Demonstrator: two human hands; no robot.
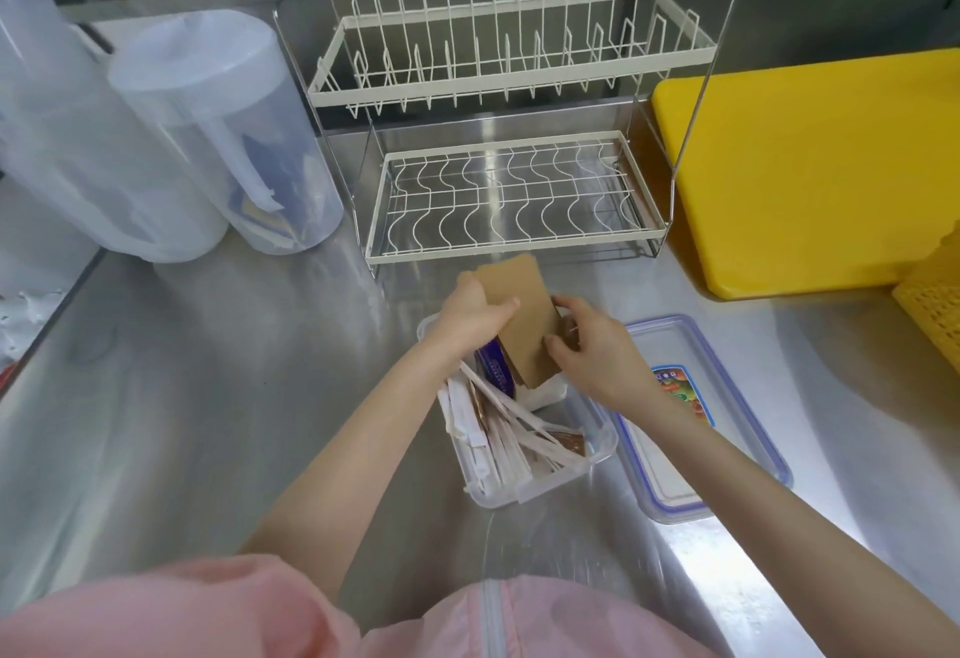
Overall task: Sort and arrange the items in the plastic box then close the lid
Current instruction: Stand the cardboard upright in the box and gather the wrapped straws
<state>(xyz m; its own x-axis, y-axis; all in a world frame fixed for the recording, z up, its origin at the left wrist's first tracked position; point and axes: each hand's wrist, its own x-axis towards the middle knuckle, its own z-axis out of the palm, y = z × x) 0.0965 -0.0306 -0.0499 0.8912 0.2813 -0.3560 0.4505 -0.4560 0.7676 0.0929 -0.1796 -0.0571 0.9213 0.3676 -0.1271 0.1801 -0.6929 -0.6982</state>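
From the head camera, the clear plastic box (pixel 519 449) sits on the steel tabletop (pixel 234 397), its lid (pixel 701 418) lying just right of it. The brown cardboard sleeve (pixel 524 324) stands tilted over the box's far end and could topple onto the loose paper-wrapped sticks (pixel 498 428) or later block the lid. The left hand (pixel 467 314) fingers clench its upper edge; the right hand (pixel 592 350) fingers curl against its right side.
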